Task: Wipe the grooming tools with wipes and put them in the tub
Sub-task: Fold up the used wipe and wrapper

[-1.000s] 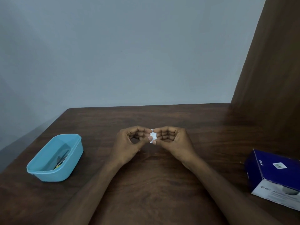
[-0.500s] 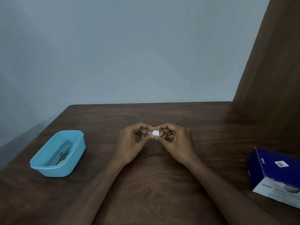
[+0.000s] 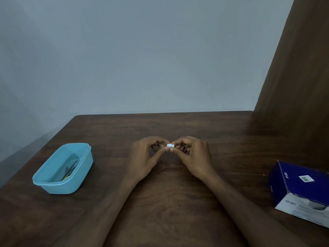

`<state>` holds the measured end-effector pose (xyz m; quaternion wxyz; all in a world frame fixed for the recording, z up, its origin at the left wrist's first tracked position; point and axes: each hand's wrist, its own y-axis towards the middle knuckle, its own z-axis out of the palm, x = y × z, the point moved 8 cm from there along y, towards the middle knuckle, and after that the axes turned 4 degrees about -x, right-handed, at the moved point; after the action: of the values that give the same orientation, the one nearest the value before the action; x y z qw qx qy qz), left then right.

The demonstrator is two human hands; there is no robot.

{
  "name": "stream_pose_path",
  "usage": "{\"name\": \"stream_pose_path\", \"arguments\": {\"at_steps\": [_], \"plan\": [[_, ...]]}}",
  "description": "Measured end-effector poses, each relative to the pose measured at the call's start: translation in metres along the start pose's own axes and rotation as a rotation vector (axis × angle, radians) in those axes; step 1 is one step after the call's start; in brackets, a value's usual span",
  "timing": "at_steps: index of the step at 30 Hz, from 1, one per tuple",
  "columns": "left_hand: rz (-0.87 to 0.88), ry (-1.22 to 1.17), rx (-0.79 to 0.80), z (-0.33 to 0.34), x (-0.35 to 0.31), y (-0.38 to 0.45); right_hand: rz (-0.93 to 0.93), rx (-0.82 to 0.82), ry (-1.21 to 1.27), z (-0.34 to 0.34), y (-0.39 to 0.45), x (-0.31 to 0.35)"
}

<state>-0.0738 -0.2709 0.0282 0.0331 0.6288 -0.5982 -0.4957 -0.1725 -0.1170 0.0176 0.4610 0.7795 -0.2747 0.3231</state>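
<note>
Both hands meet over the middle of the dark wooden table [image 3: 178, 202], the left hand [image 3: 145, 158] and right hand [image 3: 193, 157] each pinching one end of a small white wipe packet [image 3: 170, 145] between thumb and forefinger. The light blue plastic tub [image 3: 62, 169], with slim dark grooming tools [image 3: 70, 171] already lying inside, sits well apart at nine o'clock from the packet. The left hand is the nearer one to it.

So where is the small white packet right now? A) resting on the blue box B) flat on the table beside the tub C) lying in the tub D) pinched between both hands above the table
D: the left hand and right hand pinch the packet between their fingertips above the table.
</note>
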Motion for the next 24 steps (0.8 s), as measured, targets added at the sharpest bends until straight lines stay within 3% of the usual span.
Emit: {"name": "stream_pose_path", "arguments": {"at_steps": [13,18,21,24], "plan": [[-0.041,0.133,0.050,0.005,0.010,-0.001,0.107,0.094,0.084,0.007,-0.001,-0.008],[-0.038,0.599,0.217,0.019,0.009,-0.012,0.122,0.069,-0.045,0.007,-0.001,-0.015],[-0.223,0.600,0.380,0.030,0.026,-0.022,0.092,0.085,-0.098,0.008,-0.002,-0.014],[-0.239,0.570,0.422,0.032,0.030,-0.024,0.028,0.111,-0.161,0.009,-0.006,-0.007]]}}
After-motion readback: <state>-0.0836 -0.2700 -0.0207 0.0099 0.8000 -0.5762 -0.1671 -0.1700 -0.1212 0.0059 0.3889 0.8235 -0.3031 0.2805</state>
